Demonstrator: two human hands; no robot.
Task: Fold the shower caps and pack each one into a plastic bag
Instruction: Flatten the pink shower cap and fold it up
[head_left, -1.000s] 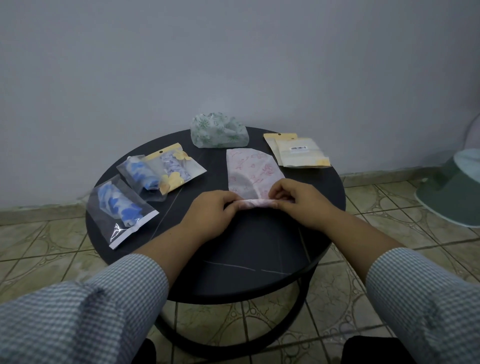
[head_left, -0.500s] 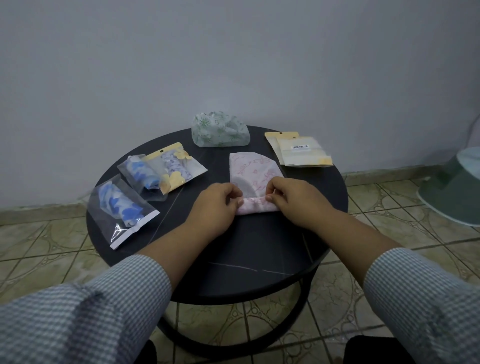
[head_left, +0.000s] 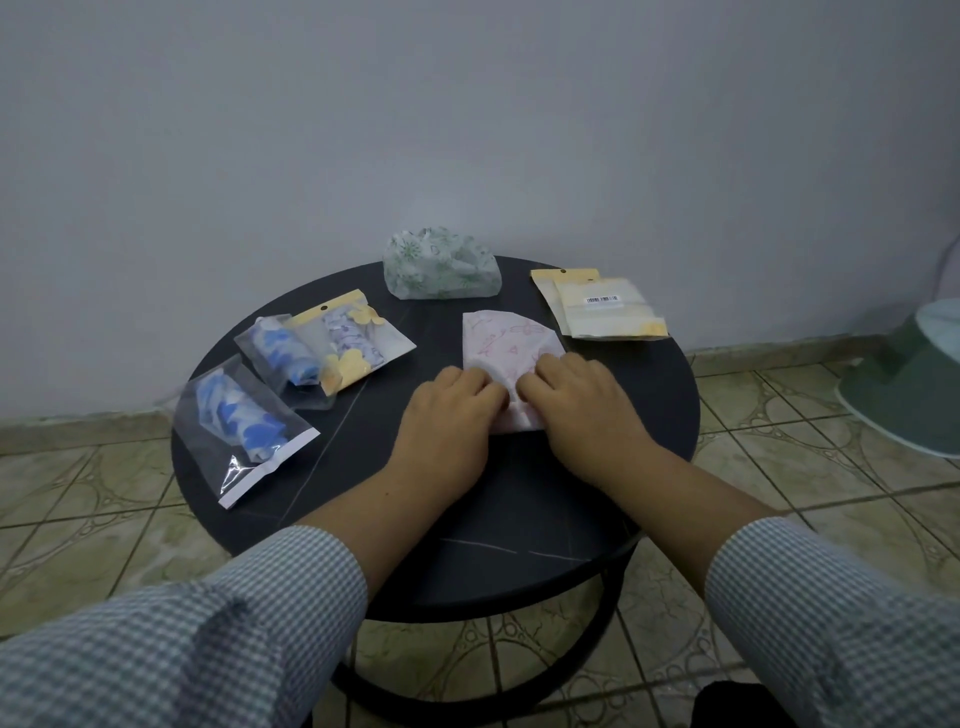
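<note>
A pink-patterned shower cap (head_left: 501, 340) lies flat in the middle of the round black table (head_left: 519, 519), its near end rolled up. My left hand (head_left: 452, 415) and my right hand (head_left: 582, 405) sit side by side on that rolled end, fingers curled over it and covering most of the roll. A green-patterned shower cap (head_left: 441, 265) sits bunched at the table's far edge. Two empty plastic bags with yellow headers (head_left: 602, 306) lie stacked at the far right.
Three packed bags lie on the table's left: a clear one with a blue cap (head_left: 239, 426), a second blue one (head_left: 283, 353) and a yellow-topped one (head_left: 353, 338). A pale green object (head_left: 909, 384) stands on the tiled floor at right. A wall is close behind.
Both hands have rolled the cap's near end away from me, so the roll is thicker and the flat part shorter. The hands now lie closer together.
</note>
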